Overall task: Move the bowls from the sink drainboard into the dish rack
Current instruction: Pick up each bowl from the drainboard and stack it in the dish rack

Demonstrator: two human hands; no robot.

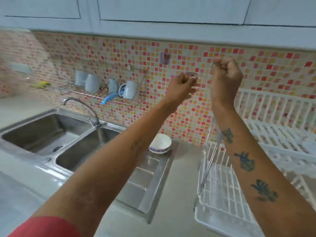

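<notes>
Red sleeve [46, 227] at the bottom left corner, two bare forearms stretching up and away from it. Tattoos down the right forearm [248, 163].

Under the arms, grey desk [179, 177]. At right on it, white dish rack [222, 194], lower tray with nothing visible in it, upper tier [277, 132] running off to the right, also bare as far as visible, though blurred at the edge.

Left of the rack, steel drainboard [150, 175], ribbed, long axis running from near to far. At its far end, stacked bowls [160, 144]: white inside, blue pattern round the outside, mouth up and tipped a little toward the camera. How many in the stack, hard to say; partly hidden by the left forearm. Still on the drainboard, well apart from the rack.

Further left, double sink [51, 132], both basins without dishes, tap [82, 108] curving up behind the divider.

Up on the mosaic wall [188, 117], wire shelf [102, 94] holding white mugs [130, 89], mouths mostly down or sideways, something blue [108, 99] poking out below one. Blurred yellow-green item [41, 85] at the shelf's left end.

Both hands raised in front of the tiles, well above the bowls. Left hand [183, 84] curled shut, fingers tucked; whether anything is pinched inside, cannot tell. Right hand [225, 74] balled into a fist, nothing visibly gripped.

Pale cabinets [153, 12] across the top.
</notes>
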